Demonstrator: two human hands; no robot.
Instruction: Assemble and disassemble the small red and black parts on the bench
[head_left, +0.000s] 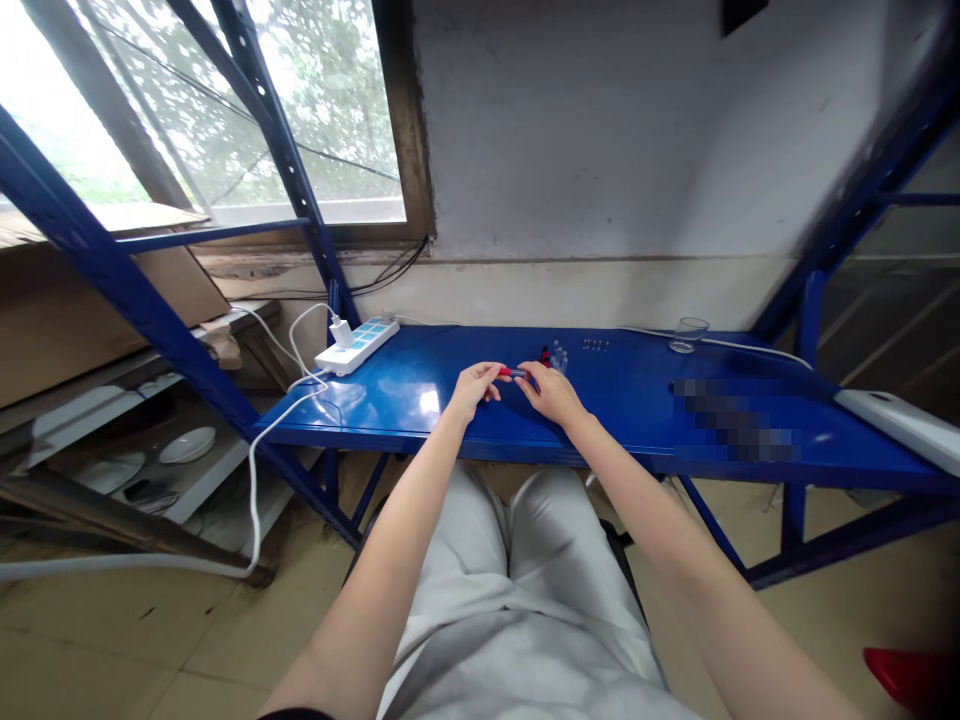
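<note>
Between my two hands, above the blue table [405, 395], lies a slim tube with a red end and a clear part [513, 373], held level. My left hand [474, 388] pinches the red end. At the clear end, the fingers of my right hand [553, 390] are closed round it. Just behind my right hand, several small clear tubes [559, 356] stand close together beside small red pieces [545, 355], partly hidden by the hand. Farther back, a short row of tiny pieces [596, 344] lies on the table, too small to name.
A white power strip [361, 346] with a plugged-in cord sits at the table's left. At the back right stands a clear glass [688, 337] near a white cable. A blurred dark object [731, 420] and a white flat object [904, 425] lie on the right. Blue posts frame both sides.
</note>
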